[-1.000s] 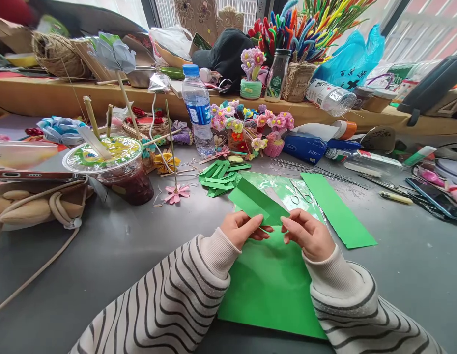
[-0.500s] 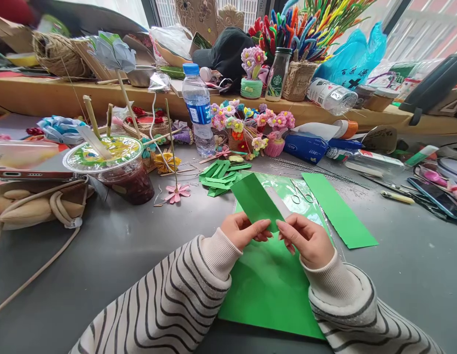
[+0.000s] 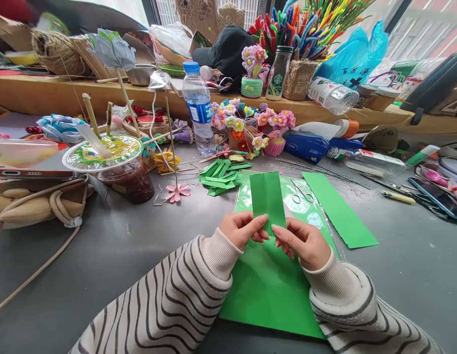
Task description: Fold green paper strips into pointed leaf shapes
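Observation:
Between my two hands a creased green paper piece (image 3: 268, 196) stands nearly upright. My left hand (image 3: 244, 228) pinches its lower left edge, and my right hand (image 3: 305, 241) pinches the lower right corner. Under them lies a large green sheet (image 3: 269, 290) in a clear plastic sleeve. Scissors (image 3: 302, 191) rest on the sleeve's upper right part. Beside it on the right is a long green strip (image 3: 339, 209). Small folded green pieces (image 3: 220, 177) are piled behind my left hand.
A lidded cup (image 3: 125, 179) with dark contents stands at the left, near a pink paper flower (image 3: 177, 192). Behind are a water bottle (image 3: 199, 110), crochet flowers (image 3: 238, 123) and a blue packet (image 3: 305, 146). A phone (image 3: 437, 196) lies at the right.
The green paper piece has turned from leaning left to nearly upright, and its fold has opened out. Both hands have shifted slightly left and still hold it.

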The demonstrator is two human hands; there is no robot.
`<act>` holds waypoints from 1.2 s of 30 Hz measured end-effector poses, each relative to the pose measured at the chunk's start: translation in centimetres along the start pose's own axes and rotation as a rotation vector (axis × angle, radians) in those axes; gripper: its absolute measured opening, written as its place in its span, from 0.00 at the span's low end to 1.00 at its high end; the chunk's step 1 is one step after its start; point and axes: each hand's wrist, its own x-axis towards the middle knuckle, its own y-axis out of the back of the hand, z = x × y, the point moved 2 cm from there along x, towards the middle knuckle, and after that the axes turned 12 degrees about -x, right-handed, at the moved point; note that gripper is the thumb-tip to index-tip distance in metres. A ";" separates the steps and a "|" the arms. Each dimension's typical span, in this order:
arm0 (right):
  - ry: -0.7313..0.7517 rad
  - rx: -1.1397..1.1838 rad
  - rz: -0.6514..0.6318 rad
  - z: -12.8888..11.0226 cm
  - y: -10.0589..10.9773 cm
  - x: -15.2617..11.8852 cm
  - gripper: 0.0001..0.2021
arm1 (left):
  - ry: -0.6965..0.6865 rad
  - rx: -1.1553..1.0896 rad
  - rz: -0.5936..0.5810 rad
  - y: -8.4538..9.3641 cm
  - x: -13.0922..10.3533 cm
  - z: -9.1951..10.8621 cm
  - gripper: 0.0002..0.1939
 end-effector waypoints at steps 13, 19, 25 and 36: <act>0.627 -0.553 -0.014 -1.5 2.7 0.0 0.14 | -0.022 -0.012 0.048 0.0 0.1 -0.1 0.13; 0.679 -0.565 0.024 -1.5 2.7 0.1 0.15 | -0.015 -0.002 0.043 0.0 0.1 -0.1 0.11; 0.603 -0.480 0.088 -1.1 2.4 0.3 0.09 | -0.014 -0.075 0.021 0.0 0.2 -0.5 0.10; 0.366 -0.136 0.171 -0.3 1.7 0.7 0.04 | -0.067 -0.155 0.065 0.0 0.2 -1.0 0.16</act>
